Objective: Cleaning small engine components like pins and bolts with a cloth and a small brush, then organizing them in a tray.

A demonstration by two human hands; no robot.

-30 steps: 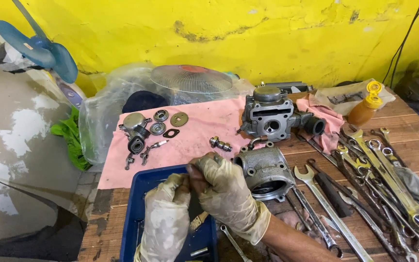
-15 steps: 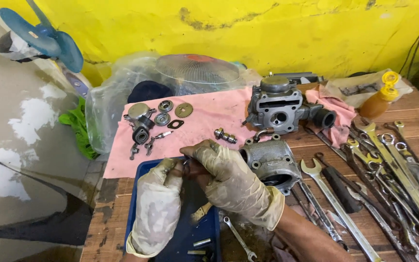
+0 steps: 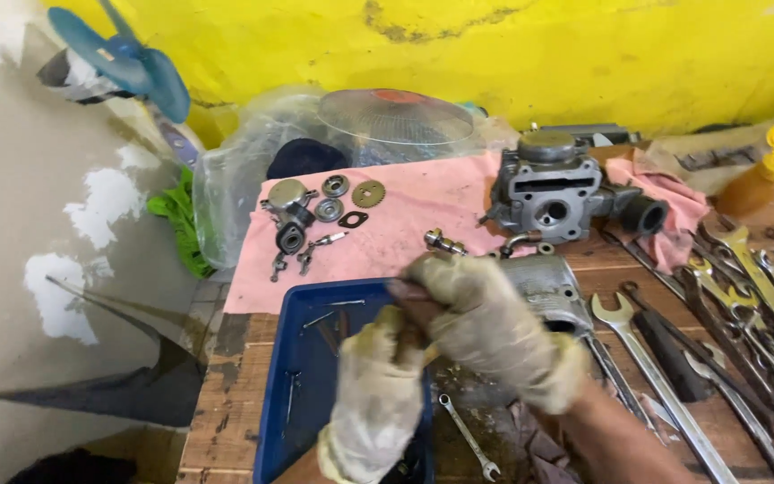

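— Blue rectangular plastic tray (image 3: 279,358), at the front left edge of the wooden plank workbench (image 3: 226,394), just in front of the pink cloth (image 3: 405,224). Few thin metal pins and small screws lying loose inside.

— And the hands?

— Both gloved in dirty pale fabric, meeting above the tray's right half. Left hand (image 3: 374,403) reaching up from the front edge, fingers curled narrow. Right hand (image 3: 485,323) coming in from the right, fingers bent and closed around something small and dark pinched between both hands; blurred, so cannot tell what.

— Around them?

— Grey ribbed metal engine cylinder (image 3: 553,291) just behind the right hand, partly hidden by it. Small silver open-ended spanner (image 3: 468,439) lying on the planks just right of the tray, near the front edge.

— Further back?

— Grey cast-metal engine block with a round port (image 3: 553,193) standing on the cloth toward the back right. Small gears, washers and fittings (image 3: 324,211) grouped at the cloth's back left corner. Short silver bolt-like piece (image 3: 443,242) near the middle of the cloth.

— Right side?

— Row of long silver spanners (image 3: 745,296) spread along the right edge. Orange squeeze bottle with yellow cap (image 3: 763,175) at the back right corner. Clear plastic bag (image 3: 253,179) and round wire fan guard (image 3: 400,116) behind the cloth, against the yellow wall (image 3: 539,54). Blue fan blades (image 3: 127,58) beyond the back left corner.
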